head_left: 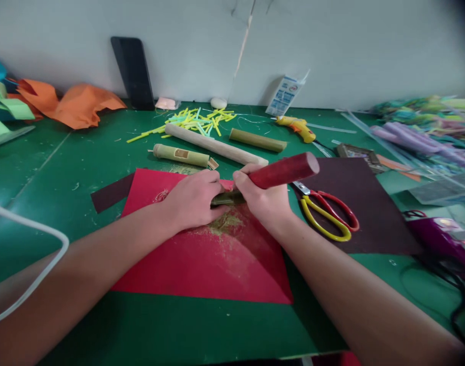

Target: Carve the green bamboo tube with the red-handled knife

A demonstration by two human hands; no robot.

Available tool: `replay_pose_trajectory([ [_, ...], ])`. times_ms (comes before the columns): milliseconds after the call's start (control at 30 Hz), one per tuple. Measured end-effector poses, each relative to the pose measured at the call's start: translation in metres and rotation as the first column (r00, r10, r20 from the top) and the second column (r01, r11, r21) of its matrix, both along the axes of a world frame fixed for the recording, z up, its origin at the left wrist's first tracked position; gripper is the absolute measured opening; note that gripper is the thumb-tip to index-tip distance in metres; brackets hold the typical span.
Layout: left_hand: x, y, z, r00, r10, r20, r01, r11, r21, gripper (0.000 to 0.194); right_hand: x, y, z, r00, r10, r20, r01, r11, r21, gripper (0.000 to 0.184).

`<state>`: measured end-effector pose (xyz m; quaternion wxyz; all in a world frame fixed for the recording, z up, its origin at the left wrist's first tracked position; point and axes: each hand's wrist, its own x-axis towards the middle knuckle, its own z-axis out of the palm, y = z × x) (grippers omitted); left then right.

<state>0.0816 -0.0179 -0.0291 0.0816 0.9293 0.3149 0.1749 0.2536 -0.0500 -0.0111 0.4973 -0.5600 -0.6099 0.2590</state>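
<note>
My left hand (194, 199) is closed on a short olive-green bamboo tube (228, 198), pressing it down over a red sheet (202, 274). Wrapped in the fingers of my right hand (269, 203) is a tool with a thick red round handle (286, 170), tilted up to the right. Its working end is hidden behind my fingers at the tube, so I cannot tell its kind. Greenish-brown bamboo dust (225, 223) lies on the sheet just below the tube. Behind my hands rests a paler bamboo tube (182, 155) with a rectangular notch cut in it.
A pale wooden rod (213, 144) and another bamboo piece (257, 140) lie farther back, near yellow straw pieces (194, 121). To the right are scissors (327, 213) on a dark sheet (381, 223), and a yellow glue gun (297, 128). A white cable (45, 229) crosses my left forearm.
</note>
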Motion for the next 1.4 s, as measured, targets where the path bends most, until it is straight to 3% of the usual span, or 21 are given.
replay_pose_trajectory([
  [333,0.0022,-0.0021,0.0026,0.999,0.024,-0.031,-0.025,0.999,-0.032,0.027,-0.0008,0.0004,-0.0031,0.999,-0.023,-0.041,0.022,0.999,-0.027,0.022],
  [600,0.0036,-0.0061,0.0039,0.992,0.064,-0.108,-0.052,0.993,0.108,0.032,-0.0018,0.0072,-0.0029,0.999,0.03,0.031,-0.03,1.0,-0.005,0.024],
  [900,0.0055,-0.0064,0.0042,0.998,0.067,0.013,-0.067,0.996,0.066,0.021,-0.0039,0.006,-0.001,0.997,-0.011,0.07,0.013,1.0,-0.02,0.026],
  [1167,0.0048,-0.0001,-0.0024,0.993,0.029,0.117,-0.029,1.0,-0.003,0.018,-0.005,0.0093,-0.0049,0.999,-0.019,-0.044,0.019,1.0,-0.003,0.021],
  [1400,0.0026,0.0008,-0.0011,0.988,0.023,0.153,-0.016,0.999,-0.044,0.016,-0.0036,0.0017,-0.0004,0.992,0.001,-0.126,-0.011,0.997,-0.081,0.022],
])
